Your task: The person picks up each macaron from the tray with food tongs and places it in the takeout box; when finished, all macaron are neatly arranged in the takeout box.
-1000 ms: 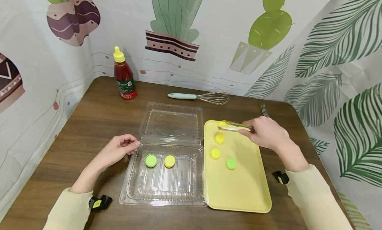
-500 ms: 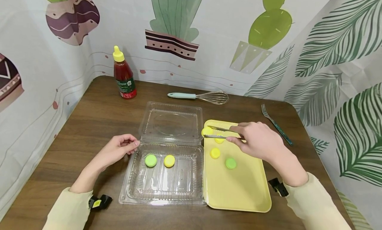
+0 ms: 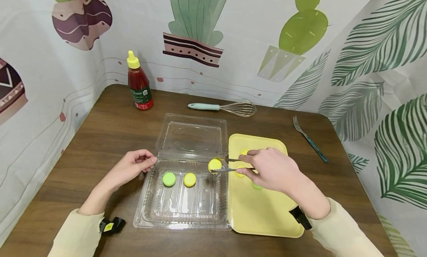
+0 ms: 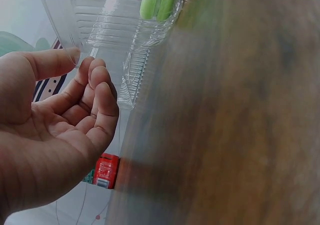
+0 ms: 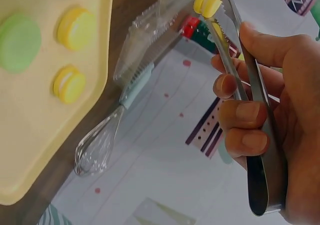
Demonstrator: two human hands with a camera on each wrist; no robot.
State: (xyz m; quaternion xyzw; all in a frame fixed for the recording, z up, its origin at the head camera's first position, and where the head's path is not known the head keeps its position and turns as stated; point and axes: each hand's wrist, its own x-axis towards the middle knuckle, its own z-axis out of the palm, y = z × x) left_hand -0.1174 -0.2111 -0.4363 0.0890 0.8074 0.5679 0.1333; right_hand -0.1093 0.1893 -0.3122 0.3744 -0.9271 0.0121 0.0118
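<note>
My right hand (image 3: 271, 170) grips metal tongs (image 5: 265, 155), whose toothed tips pinch a yellow macaron (image 3: 215, 165). That macaron is over the right back part of a clear plastic container (image 3: 181, 226), which lies with its lid folded open. Inside the container sit a green macaron (image 3: 169, 179) and a yellow macaron (image 3: 189, 180). My left hand (image 3: 131, 167) pinches the container's left rim between thumb and fingers. On the yellow tray (image 3: 267, 216) are a green macaron (image 5: 20, 41) and two yellow ones, partly covered by my right hand in the head view.
A sauce bottle (image 3: 141, 86) with a yellow cap stands at the back left. Behind the container lies a whisk (image 3: 221, 107), and right of the tray a fork (image 3: 310, 140). A patterned cloth (image 3: 240, 38) hangs behind the table.
My right hand has carried the yellow macaron in the tongs from the tray's back left corner leftward and nearer, over the container. The fork has come fully into sight. My left hand has stayed put.
</note>
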